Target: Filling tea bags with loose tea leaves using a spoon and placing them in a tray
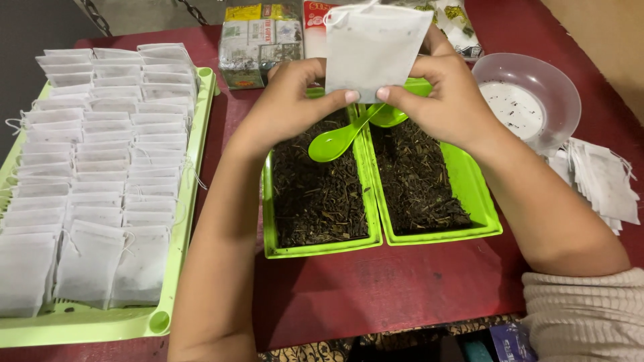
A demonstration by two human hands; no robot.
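- Left hand (288,100) and right hand (446,100): both pinch the lower corners of one white filter bag (372,50), held upright above two green trays of loose tea (315,194).
- Bag's long axis vertical; both hands equally near.
- Bag's top edge is cut off; its contents cannot be made out.

Bare forearms; cream, seemingly ribbed-knit sleeve (587,312) pushed up, right.

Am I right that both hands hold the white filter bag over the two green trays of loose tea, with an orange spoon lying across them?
Not quite: the spoon is green, not orange. The head view shows the left hand and right hand holding the white filter bag above the two green trays of loose tea.
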